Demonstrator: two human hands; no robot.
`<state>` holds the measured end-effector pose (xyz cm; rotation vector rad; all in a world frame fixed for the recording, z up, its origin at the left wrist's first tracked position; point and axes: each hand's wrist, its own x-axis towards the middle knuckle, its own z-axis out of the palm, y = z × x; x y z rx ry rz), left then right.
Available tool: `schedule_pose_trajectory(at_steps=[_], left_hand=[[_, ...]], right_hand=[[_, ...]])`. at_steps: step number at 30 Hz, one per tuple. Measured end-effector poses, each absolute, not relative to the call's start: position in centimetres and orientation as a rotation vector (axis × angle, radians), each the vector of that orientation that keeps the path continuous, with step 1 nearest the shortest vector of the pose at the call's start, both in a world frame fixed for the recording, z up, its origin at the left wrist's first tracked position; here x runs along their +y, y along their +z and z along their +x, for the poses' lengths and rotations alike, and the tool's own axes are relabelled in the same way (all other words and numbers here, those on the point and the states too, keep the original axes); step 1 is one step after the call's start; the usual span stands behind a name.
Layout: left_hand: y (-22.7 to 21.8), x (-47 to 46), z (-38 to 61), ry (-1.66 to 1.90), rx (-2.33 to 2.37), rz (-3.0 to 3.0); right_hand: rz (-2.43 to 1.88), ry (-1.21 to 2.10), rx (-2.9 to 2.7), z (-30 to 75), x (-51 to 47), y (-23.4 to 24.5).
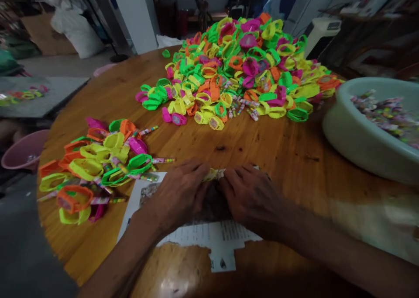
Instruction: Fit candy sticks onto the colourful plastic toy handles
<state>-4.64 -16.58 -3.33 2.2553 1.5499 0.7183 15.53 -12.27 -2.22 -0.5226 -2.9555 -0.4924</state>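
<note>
Wooden round desk (278, 145) carries a neon heap of plastic toy watches (242, 66). On a printed paper sheet (209, 237), left hand (180, 193) and right hand (252, 197) meet, fingers (198, 173) pinched shut on a small patterned wrapper (214, 174); even two-sided pressure should steady it.

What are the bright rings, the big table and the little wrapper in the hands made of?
The bright rings look like glossy moulded plastic: neon colours, shiny edges. The table seems varnished wood: grain, knots and sheen show. The wrapper pinched between left hand and right hand looks like crinkly printed film or paper.
</note>
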Motion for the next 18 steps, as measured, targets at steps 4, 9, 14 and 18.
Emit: schedule_pose_trajectory(at_steps=[4, 9, 14, 18], left_hand=[[-3.5, -16.5, -4.8, 0.754, 1.513, 2.226], [-3.4, -16.6, -4.6, 0.778, 1.535, 2.183], [-3.5, -16.5, -4.6, 0.805, 1.512, 2.161], [-3.6, -16.3, -4.9, 0.801, 1.522, 2.135]], right_hand=[[-0.437, -0.501, -2.977, 15.5, -12.0, -2.0], [-0.361, -0.505, -3.051, 15.3, -11.9, -1.0], [-0.361, -0.507, -3.084, 15.1, -11.6, -0.7], [-0.325, -0.526, -3.101, 15.0, -11.5, -0.8]])
